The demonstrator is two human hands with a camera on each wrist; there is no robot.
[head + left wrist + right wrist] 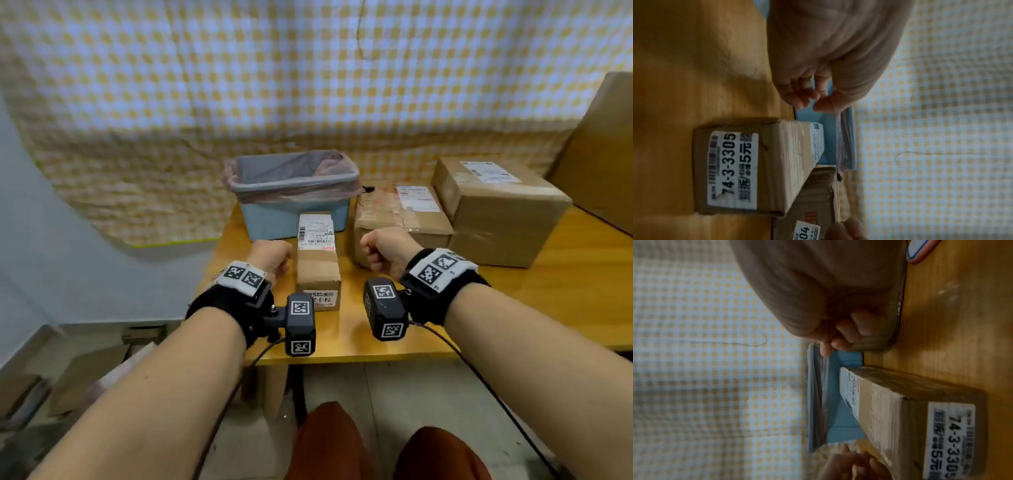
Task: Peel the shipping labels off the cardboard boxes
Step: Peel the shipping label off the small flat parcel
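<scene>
While both forearms are stretched out over the wooden bench (565, 274), the left hand (270, 255) is held in a loose fist just left of the small box (318, 265), with nothing gripped in it. In the left wrist view its fingers (797, 95) are seen curled inward, apart from the box. The right hand (385, 251) is clenched too and nothing is held in it; it is raised in front of the taped box (402, 219). A white shipping label (315, 230) is stuck flat across the far half of the small box's top, and a second sticker (732, 168) printed 74-3-3305 is seen on its near end. Behind the small box a blue bin (291, 192) lined with a plastic bag is set. At the right a large box (500, 209) is found, also labelled.
</scene>
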